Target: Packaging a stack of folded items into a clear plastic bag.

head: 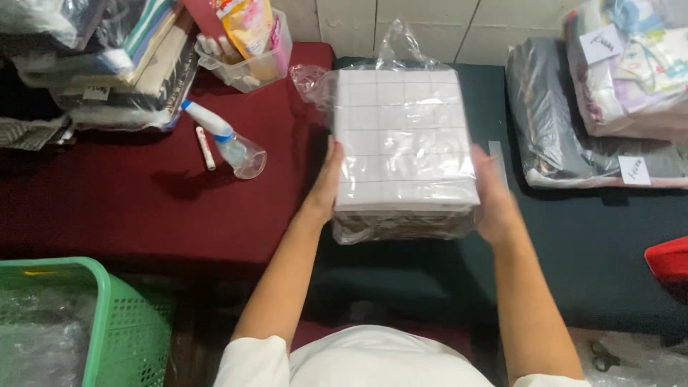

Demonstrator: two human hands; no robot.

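Both hands, left hand (326, 188) and right hand (493, 197), flank the bagged bundle (403, 143).

1. A folded white cloth with a grey grid pattern (401, 136), packed in a clear plastic bag, its top face toward the camera.
2. The bag's loose, crumpled end stands at the far side.
3. It is raised above the dark bench (609, 251).

Landmark: maroon table cloth (143, 193). Spray bottle (226, 143) lying on it, small white tube (206, 148) just beside. Clear plastic bin (251, 61) at its back edge. Stack of bagged items (115, 64) at back left. Green basket (107, 322) below its front edge. Bagged clothes (609, 107) well right of it.
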